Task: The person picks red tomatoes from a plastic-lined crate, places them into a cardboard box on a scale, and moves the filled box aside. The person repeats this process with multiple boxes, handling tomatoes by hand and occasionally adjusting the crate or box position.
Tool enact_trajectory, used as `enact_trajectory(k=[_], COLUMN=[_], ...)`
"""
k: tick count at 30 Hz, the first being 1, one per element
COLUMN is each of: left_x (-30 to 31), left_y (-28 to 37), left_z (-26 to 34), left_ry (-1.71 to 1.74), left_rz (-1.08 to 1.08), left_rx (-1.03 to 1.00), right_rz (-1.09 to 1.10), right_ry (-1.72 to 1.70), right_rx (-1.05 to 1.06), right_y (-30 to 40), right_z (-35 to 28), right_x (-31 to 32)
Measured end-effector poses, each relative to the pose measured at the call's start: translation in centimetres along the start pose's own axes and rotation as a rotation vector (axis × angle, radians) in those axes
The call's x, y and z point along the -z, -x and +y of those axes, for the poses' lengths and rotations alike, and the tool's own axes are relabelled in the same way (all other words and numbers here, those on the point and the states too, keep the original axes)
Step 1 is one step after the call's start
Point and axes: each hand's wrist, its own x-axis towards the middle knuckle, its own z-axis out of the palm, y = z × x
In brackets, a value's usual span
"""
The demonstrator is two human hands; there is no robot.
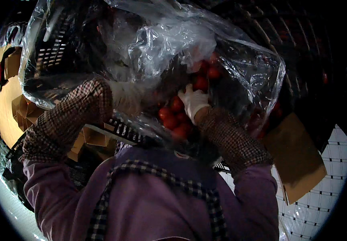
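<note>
My right hand point(194, 101), in a white glove, reaches in among red tomatoes point(200, 83). It touches or lies right beside the ones at its fingertips; whether it grips one is not clear. More tomatoes point(170, 119) lie just below and left of the glove. A large clear plastic liner bag point(152, 42) spreads around them, inside a black slatted plastic crate point(125, 129). My left forearm, in a checked sleeve cover point(83, 99), runs to the bag's left side. The left hand itself is hidden behind the plastic.
Open cardboard boxes point(95, 137) sit below my left arm, and another divided carton point(25, 111) rests on a wooden surface point(3, 99) at left. A cardboard flap point(295, 159) stands at right above the white tiled floor point(333, 168). Dark crates point(294, 33) rise at upper right.
</note>
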Motion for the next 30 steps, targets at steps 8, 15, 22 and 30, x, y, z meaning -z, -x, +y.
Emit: enact_trajectory(k=[8,15,22,30], left_x=[-5.1,-4.9,0.8,-6.1], left_y=[-10.6,-10.8,1.0,8.7], left_z=[0.2,-0.4,3.5,2.7], left_ry=[-0.899,-0.830,0.673,1.252], left_rz=[-0.037,-0.198,-0.195,0.459], left_rx=[0.066,0.017,-0.016,-0.821], right_rz=[0.026,-0.165,-0.067,0.403], right_ry=[-1.004,-1.962,-1.797,0.004], right_rx=[0.639,0.951,0.766,0.155], right_y=[1.3,8.0,4.0,2.1], right_z=[8.3,9.7,8.8,-1.5], right_x=[2.6,5.5,5.1,2.3])
